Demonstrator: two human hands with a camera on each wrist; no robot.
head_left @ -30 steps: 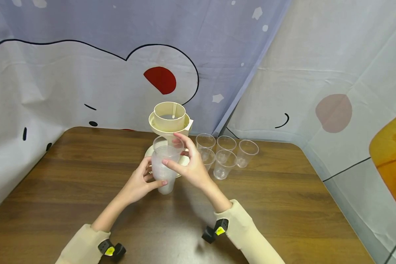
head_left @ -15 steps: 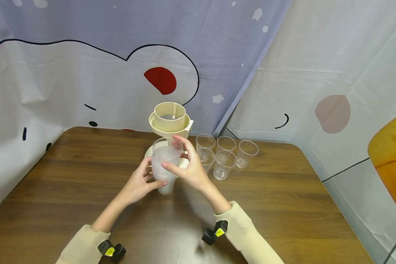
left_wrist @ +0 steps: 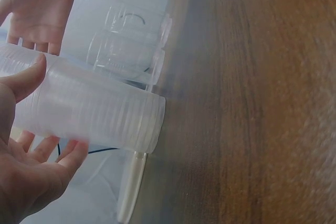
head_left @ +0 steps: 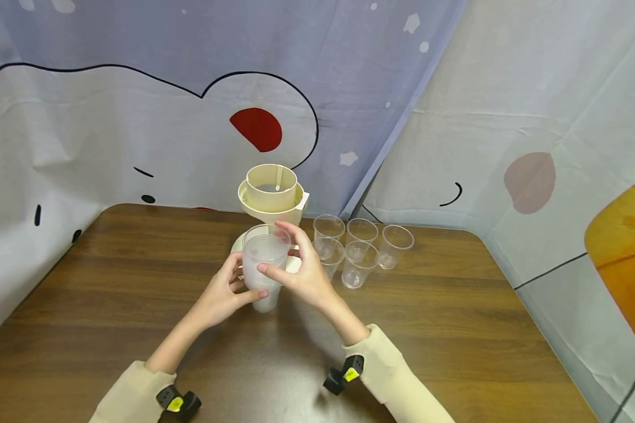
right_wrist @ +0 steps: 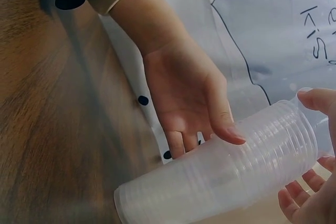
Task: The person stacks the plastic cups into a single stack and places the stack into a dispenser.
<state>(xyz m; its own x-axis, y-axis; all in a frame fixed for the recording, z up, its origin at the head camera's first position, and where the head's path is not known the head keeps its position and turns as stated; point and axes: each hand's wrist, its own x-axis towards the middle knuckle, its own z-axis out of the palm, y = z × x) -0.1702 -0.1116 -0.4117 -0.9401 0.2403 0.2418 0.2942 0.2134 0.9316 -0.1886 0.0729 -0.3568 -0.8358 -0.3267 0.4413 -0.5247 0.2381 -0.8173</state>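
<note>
A tall stack of clear plastic cups (head_left: 259, 264) stands upright on the wooden table, in front of a cream-coloured stand. My left hand (head_left: 221, 298) grips the stack from the left, thumb in front and fingers behind. Higher up, my right hand (head_left: 308, 275) holds the topmost cup near its rim, with the thumb on the front and the fingers around the far right side. The left wrist view shows the stack's ribbed walls (left_wrist: 89, 108) between both hands. In the right wrist view, the nested cups (right_wrist: 210, 171) reach down to the table.
Just behind the stack is the cream stand (head_left: 270, 202), with a round open top and a pale base. Several single clear cups (head_left: 353, 276) stand upright to its right. A patterned curtain (head_left: 153, 135) hangs along the table's back edge.
My right hand has lowered slightly, and the top cup's rim has sunk closer to the rest of the stack. The left hand keeps its hold in the same place.
</note>
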